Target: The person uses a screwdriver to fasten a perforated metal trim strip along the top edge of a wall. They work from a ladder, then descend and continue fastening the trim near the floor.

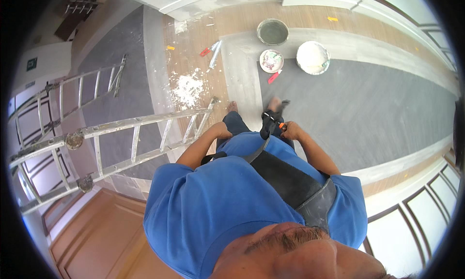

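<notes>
My right hand (292,131) is at waist height, its fingers closed at the orange end of a black-and-orange tool handle (282,126). Beside that handle hangs a black tool pouch (266,126), with dark tool ends showing; the kind of tool is hidden. At my other hip, my left hand (221,130) is curled against the dark trousers (234,122). What its fingers hold, if anything, I cannot make out. A black bag (286,177) hangs on a strap across my blue shirt.
An aluminium ladder (135,142) stands close on my left. White debris (188,90) litters the wood floor near a red-handled tool (206,52). Ahead are a grey bucket (272,32), a white bucket (313,58), a small tub (271,60) and a red object (274,76).
</notes>
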Action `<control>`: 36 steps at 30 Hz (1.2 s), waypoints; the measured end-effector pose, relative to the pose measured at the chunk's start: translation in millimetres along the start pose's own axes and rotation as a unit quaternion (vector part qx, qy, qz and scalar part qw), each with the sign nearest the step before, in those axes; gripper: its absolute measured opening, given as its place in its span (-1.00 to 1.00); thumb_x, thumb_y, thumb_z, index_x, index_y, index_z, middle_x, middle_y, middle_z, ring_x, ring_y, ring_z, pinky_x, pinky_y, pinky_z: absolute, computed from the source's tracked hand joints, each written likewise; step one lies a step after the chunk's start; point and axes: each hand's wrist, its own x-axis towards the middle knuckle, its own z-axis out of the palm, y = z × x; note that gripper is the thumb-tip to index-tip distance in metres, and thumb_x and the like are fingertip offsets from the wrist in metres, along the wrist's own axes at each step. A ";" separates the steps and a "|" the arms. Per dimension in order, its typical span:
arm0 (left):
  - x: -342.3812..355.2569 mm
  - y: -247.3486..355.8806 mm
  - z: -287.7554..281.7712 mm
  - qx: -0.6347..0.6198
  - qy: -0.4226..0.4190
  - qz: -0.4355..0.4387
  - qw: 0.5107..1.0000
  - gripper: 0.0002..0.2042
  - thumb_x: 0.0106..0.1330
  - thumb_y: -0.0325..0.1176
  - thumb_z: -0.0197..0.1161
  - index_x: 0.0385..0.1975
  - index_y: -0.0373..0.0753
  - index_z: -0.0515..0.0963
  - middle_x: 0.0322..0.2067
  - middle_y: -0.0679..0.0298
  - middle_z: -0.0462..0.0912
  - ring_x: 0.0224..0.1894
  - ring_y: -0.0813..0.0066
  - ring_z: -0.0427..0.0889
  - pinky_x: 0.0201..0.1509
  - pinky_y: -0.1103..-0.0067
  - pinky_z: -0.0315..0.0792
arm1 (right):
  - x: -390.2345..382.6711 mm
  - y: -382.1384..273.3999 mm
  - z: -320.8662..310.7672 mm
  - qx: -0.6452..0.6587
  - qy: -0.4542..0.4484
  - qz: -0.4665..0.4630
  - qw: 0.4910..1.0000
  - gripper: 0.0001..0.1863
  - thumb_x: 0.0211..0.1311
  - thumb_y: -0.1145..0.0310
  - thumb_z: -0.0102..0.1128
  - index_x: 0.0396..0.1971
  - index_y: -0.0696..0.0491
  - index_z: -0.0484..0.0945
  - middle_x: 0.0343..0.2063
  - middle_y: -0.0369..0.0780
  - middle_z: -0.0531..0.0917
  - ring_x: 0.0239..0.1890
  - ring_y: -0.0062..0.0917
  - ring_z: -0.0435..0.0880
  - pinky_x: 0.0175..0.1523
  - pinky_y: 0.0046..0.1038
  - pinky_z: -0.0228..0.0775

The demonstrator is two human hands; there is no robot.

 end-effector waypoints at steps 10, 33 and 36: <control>0.4 51.9 -92.0 -0.140 -0.129 0.023 0.981 -0.62 0.14 -0.07 0.21 -0.42 -0.33 0.70 -0.54 0.05 0.63 -0.65 0.22 0.52 -0.53 0.35 0.42 | 30.4 20.0 -91.1 0.145 -0.077 0.010 0.986 -0.81 -0.18 0.47 0.38 -0.61 0.03 0.48 -0.68 -0.30 0.52 -0.65 -0.54 0.51 -0.54 -0.35 0.38; 1205.2 -541.5 -364.0 0.039 0.272 -0.134 0.952 -0.46 0.29 0.03 0.26 0.23 -0.07 0.53 0.06 -0.08 0.65 0.08 -0.02 0.65 0.13 0.19 0.53 | 1008.8 441.6 27.0 0.087 0.185 0.201 0.958 -0.60 0.11 0.25 0.44 -0.12 0.15 0.59 -0.30 -0.03 0.72 -0.19 -0.16 0.73 -0.09 -0.25 0.54; 1337.7 -574.6 -361.4 0.155 0.276 -0.160 0.935 -0.41 0.29 0.20 0.15 0.24 0.02 0.53 0.05 -0.05 0.65 0.08 -0.08 0.64 0.11 0.17 0.52 | 1104.7 515.2 60.4 0.078 0.192 0.301 0.931 -0.55 0.10 0.24 0.43 -0.05 0.13 0.56 -0.20 -0.01 0.72 -0.11 -0.17 0.73 -0.01 -0.21 0.54</control>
